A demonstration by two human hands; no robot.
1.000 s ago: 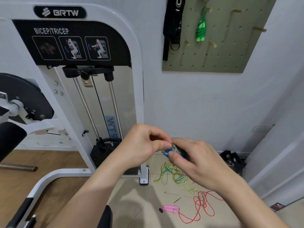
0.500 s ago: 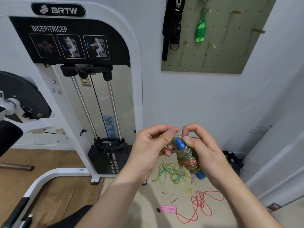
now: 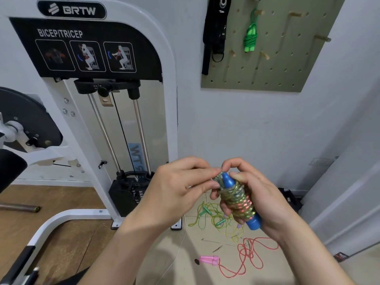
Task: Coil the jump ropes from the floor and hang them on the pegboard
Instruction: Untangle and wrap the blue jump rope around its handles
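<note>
A blue rope (image 3: 236,199), two blue handles wound round with a glittery yellowish cord, is held in the air a little toward 4 o'clock of centre. It is tilted, one handle tip pointing to 11 o'clock and the other to 5 o'clock.

The right hand (image 3: 265,196) curls its fingers round the bundle from the 3 o'clock side, with thumb and forefinger arched over the upper tip. The left hand (image 3: 174,190), at the bundle's 9 o'clock, pinches the cord at the upper end between thumb and fingertips.

Below the hands, at 6 o'clock, a yellow rope (image 3: 213,220) lies in a loose tangle on the floor (image 3: 189,272). Toward 5 o'clock of it, a red rope (image 3: 249,255) with pink handles sprawls uncoiled.

High at 1 o'clock the pegboard (image 3: 273,66) hangs on the wall, well apart from the hands. A coiled green rope (image 3: 250,37) hangs from a peg near its top. A black strap (image 3: 216,27) hangs at its 9 o'clock edge.

A white weight machine (image 3: 86,58), marked BRTW and BICEP/TRICEP, fills the 9 to 11 o'clock side.
</note>
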